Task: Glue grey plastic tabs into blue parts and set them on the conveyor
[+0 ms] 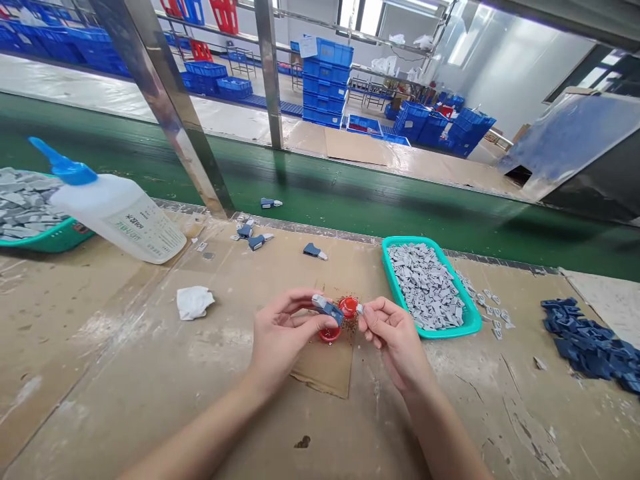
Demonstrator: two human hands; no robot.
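Observation:
My left hand [285,333] is shut on a small blue-and-grey plastic part [328,309], just above a red bottle cap [330,334]. My right hand [395,341] pinches a small grey piece [360,309] next to the blue part, beside a second red cap [349,307]. Brown granules lie scattered on a cardboard sheet [325,363] beneath my hands. To the right stands a teal tray [400,287] heaped with grey pieces. Several finished blue-and-grey parts, including one [315,251], lie farther forward on the bench.
A glue bottle [120,217] with a blue nozzle lies on its side at left, against a teal basket [50,239] of grey pieces. A white rag [194,302] sits nearby. Blue pieces [590,343] are piled at right. A green conveyor belt [350,193] runs behind the bench.

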